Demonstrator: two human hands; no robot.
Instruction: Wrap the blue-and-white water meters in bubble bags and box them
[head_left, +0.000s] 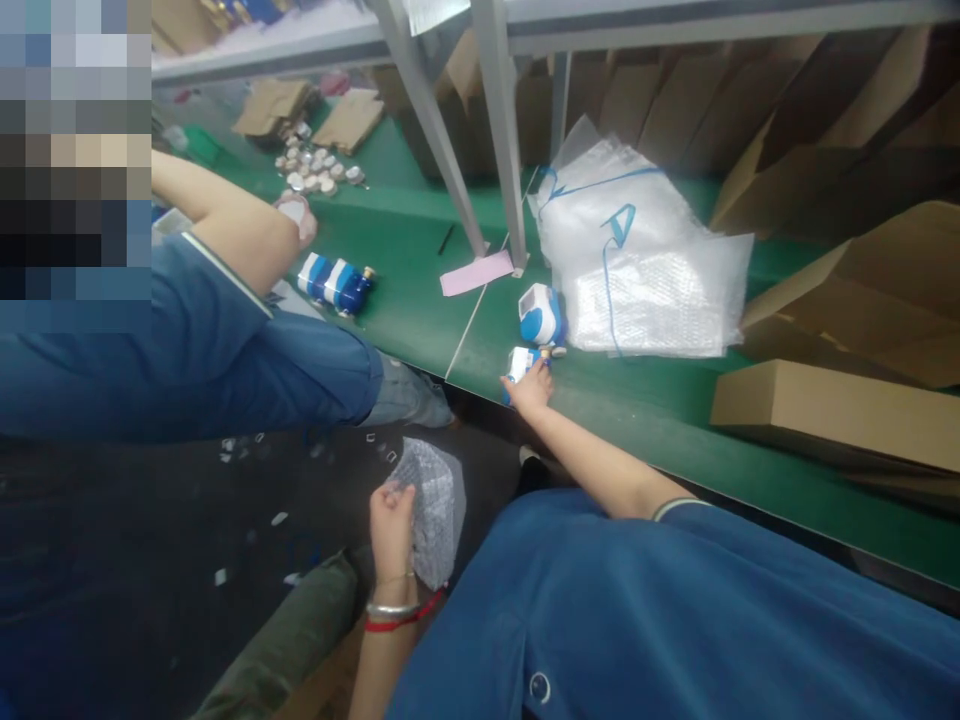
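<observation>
**Right hand on a meter at the belt edge, left holding bubble wrap down low**

Right hand [531,388] is reaching out over the near edge of the green belt [660,410] and its fingers are curling around a small blue-and-white meter [520,362] sitting right at that edge. Looks like a grip, though the fingers are hiding part of it, so I can't swear how tight it is. Left hand [391,520] is hanging well below the belt, closed on a piece of bubble wrap [435,500], with a silver bangle and a red string on the wrist. The two hands are well apart.

Just behind the held meter a second meter [540,314] is standing on the belt, touching the near corner of a bag stack [645,260], clear bubble bags tied with blue string. A pink slip [475,273] is lying by the foot of a grey post [504,130].

Along the right end of the belt flat cartons [832,410] are lying and leaning.

Toward the left end a co-worker's arm [225,220] is stretching over the belt, with another meter [335,283] lying on its side near the edge beside it. Further back there's a cluster of small round parts [319,170] and some cardboard pieces [349,118].
</observation>
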